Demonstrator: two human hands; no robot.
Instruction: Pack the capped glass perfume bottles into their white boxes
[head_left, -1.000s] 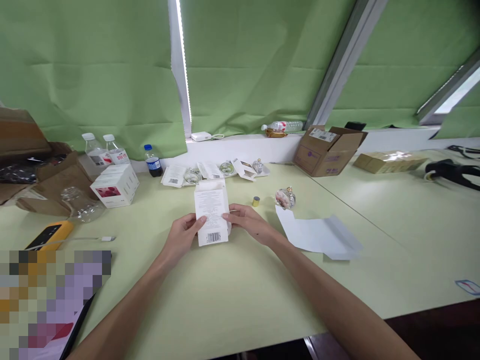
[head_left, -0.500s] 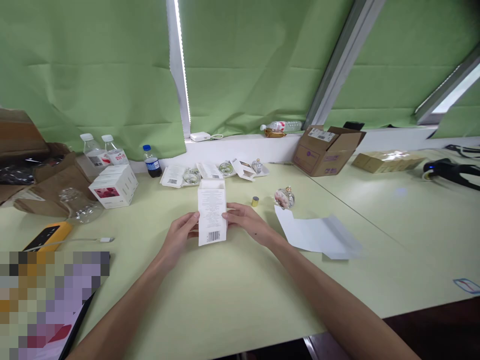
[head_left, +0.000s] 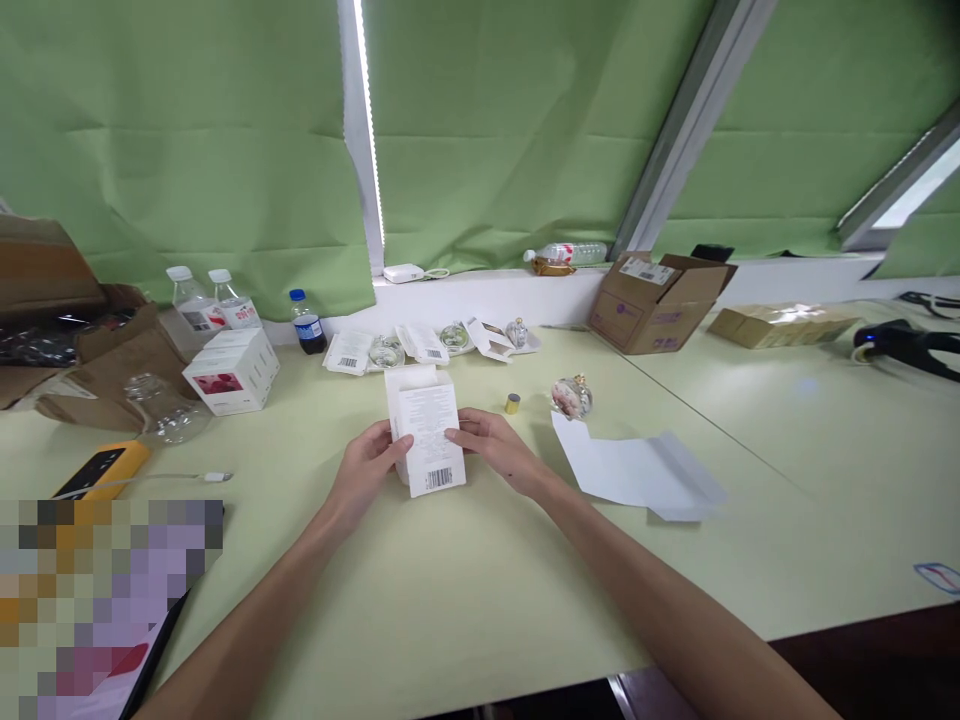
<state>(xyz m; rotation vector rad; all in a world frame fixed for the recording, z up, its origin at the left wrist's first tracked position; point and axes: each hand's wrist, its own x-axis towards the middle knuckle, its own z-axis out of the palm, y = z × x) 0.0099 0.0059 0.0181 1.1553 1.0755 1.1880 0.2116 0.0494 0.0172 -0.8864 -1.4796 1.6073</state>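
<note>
Between my two hands is a white carton (head_left: pixel 433 430) with printed text and a barcode, its top flap raised. My left hand (head_left: pixel 371 465) is closed on its left side, thumb on the front panel. Gripping the right side is my right hand (head_left: pixel 487 448), thumb also on the front. Just beyond my right hand stands a small gold cap (head_left: pixel 512 403). Farther right, a round glass perfume bottle (head_left: pixel 571 397) lies beside an unfolded white card sheet (head_left: pixel 637 470).
Opened white cartons (head_left: pixel 351 350) with glass bottles (head_left: pixel 386 351) line the back. At left are stacked white boxes (head_left: pixel 231 372), a blue-capped bottle (head_left: pixel 308 325), a clear jar (head_left: pixel 169 410) and a yellow device (head_left: pixel 105 470). A cardboard box (head_left: pixel 652 305) stands back right.
The carton has turned and opened out, so its left side panel now shows beside the front. My left thumb has shifted onto the front panel. The view has moved slightly.
</note>
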